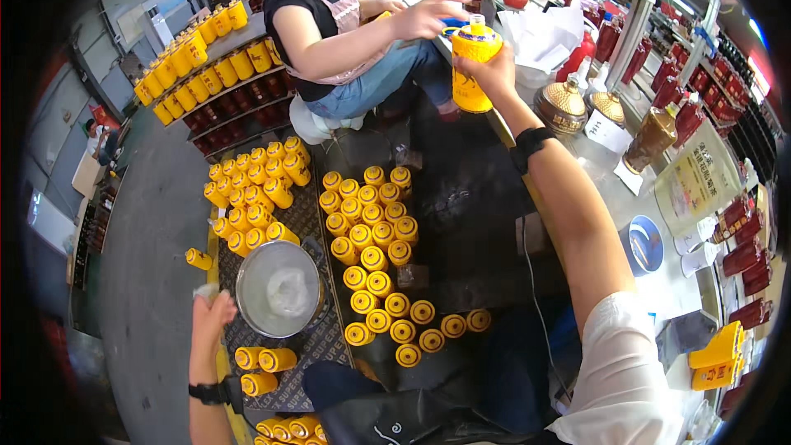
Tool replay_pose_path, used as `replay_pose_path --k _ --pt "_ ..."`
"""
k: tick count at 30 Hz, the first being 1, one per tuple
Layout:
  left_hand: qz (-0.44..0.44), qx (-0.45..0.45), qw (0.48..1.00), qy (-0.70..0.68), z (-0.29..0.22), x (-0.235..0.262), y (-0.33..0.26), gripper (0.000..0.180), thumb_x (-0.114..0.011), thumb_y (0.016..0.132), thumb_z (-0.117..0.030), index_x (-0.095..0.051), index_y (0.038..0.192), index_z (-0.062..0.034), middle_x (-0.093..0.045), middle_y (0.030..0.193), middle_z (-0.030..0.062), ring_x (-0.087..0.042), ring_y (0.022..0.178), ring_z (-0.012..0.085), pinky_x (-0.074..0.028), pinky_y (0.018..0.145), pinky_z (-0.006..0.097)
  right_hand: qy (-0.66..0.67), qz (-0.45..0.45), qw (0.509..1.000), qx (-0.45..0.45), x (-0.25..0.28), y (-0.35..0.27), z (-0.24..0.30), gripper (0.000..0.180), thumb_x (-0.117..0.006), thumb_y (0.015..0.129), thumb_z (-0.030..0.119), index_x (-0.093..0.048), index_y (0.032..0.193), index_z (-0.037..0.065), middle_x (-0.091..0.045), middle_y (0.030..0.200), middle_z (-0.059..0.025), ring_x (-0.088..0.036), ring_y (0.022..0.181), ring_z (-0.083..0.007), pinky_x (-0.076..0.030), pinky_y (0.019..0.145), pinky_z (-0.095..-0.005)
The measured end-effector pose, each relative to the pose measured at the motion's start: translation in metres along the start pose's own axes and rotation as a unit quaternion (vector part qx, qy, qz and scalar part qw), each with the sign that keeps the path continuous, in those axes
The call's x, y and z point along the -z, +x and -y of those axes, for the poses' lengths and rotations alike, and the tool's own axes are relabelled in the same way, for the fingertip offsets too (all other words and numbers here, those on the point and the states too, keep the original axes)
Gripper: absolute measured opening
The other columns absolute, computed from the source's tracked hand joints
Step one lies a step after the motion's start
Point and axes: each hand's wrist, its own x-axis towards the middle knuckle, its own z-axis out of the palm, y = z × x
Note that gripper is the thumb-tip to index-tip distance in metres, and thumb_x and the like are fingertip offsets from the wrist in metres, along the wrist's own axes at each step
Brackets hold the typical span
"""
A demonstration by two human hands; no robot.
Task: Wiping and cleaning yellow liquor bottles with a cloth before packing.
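In my right hand (494, 72) is a yellow bottle (473, 92), gripped round its body and raised at the upper middle. Its neck is pale and translucent, with a dark band round the shoulder. A co-worker's hand (428, 16) reaches beside the neck; whether it touches is unclear. My left hand (214, 313) is low at the left, just beside a round metal basin (247, 313) with whitish, cloudy contents. A small, pale, blurred thing (206, 289) shows at its fingertips; its kind is unclear.
Many yellow bottles (372, 235) stand in groups on dark boards below. A seated co-worker (329, 41) is ahead, near shelves of yellow bottles (185, 53). Along the right, a bench (589, 198) carries dark jars (562, 105), a blue bowl (643, 243) and red bottles. A cable (531, 305) hangs down.
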Motion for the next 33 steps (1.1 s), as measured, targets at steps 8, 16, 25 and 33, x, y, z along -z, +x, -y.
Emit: replay_pose_path --k 8,16,25,33 --pt "-0.087 0.123 0.983 -0.1 0.09 0.07 -0.038 0.043 -0.066 0.093 -0.031 -0.046 0.124 -0.0067 -0.06 0.094 0.0071 -0.062 0.073 0.0149 -0.055 0.065 0.031 -0.059 -0.039 0.997 -0.045 -0.004 0.002 -0.007 0.08 -0.09 0.054 0.033 -0.048 0.111 -0.003 -0.065 0.103 -0.0183 -0.067 0.095 -0.0303 -0.054 0.083 -0.0402" --pt "-0.126 0.176 0.968 -0.126 0.129 0.078 -0.066 0.039 -0.066 0.093 -0.029 -0.049 0.12 -0.0072 -0.06 0.09 0.0062 -0.061 0.07 0.0158 -0.055 0.062 0.03 -0.027 -0.058 0.998 -0.019 -0.013 0.019 -0.01 0.057 -0.088 0.059 0.034 -0.065 0.098 0.0 -0.072 0.089 -0.0128 -0.071 0.08 -0.0251 -0.056 0.074 -0.0385" --pt "-0.094 0.188 0.96 -0.186 0.177 0.067 -0.058 0.027 -0.07 0.092 -0.027 -0.06 0.102 -0.0034 -0.068 0.087 0.0072 -0.065 0.072 0.0176 -0.053 0.061 0.029 -0.416 -0.029 0.909 0.022 0.007 0.167 -0.049 0.115 -0.073 0.057 0.082 -0.054 0.135 0.0 -0.061 0.13 -0.018 -0.06 0.12 -0.0276 -0.046 0.1 -0.0387" --pt "-0.141 0.279 0.933 0.179 0.267 0.139 -0.093 0.03 -0.07 0.08 -0.013 -0.059 0.105 -0.0007 -0.07 0.082 0.0145 -0.071 0.073 0.0233 -0.056 0.06 0.037 0.117 0.281 0.951 0.055 -0.129 -0.177 0.016 0.06 -0.073 0.089 0.02 -0.045 0.138 -0.004 -0.053 0.135 -0.0172 -0.055 0.122 -0.0212 -0.046 0.103 -0.0323"
